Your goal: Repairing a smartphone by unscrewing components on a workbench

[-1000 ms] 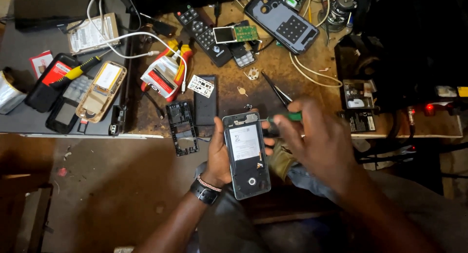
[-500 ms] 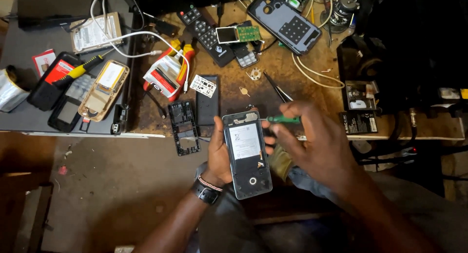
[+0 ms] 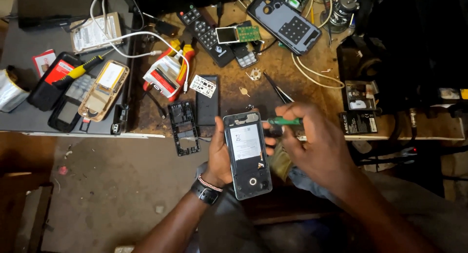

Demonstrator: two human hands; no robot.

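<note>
My left hand point(image 3: 220, 158) grips an opened phone point(image 3: 247, 154) from its left side, back cover off, showing a white-labelled battery and a round ring near the bottom. It is held upright over my lap, just in front of the workbench edge. My right hand point(image 3: 317, 143) is closed on a small green-handled screwdriver point(image 3: 285, 121), which lies crosswise with its tip toward the phone's upper right edge. Whether the tip touches the phone is hidden by my fingers.
The wooden workbench point(image 3: 273, 94) carries black tweezers point(image 3: 278, 89), a dark phone back and frame point(image 3: 184, 127), a remote control point(image 3: 207, 35), a large phone case point(image 3: 284, 22), a white cable point(image 3: 141, 36) and a yellow-handled screwdriver point(image 3: 80, 70). A grey mat point(image 3: 29, 112) at left holds more phone parts.
The phone and my left hand stay about where they were. My right hand has shifted the green screwdriver slightly lower, closer to the phone's upper right corner.
</note>
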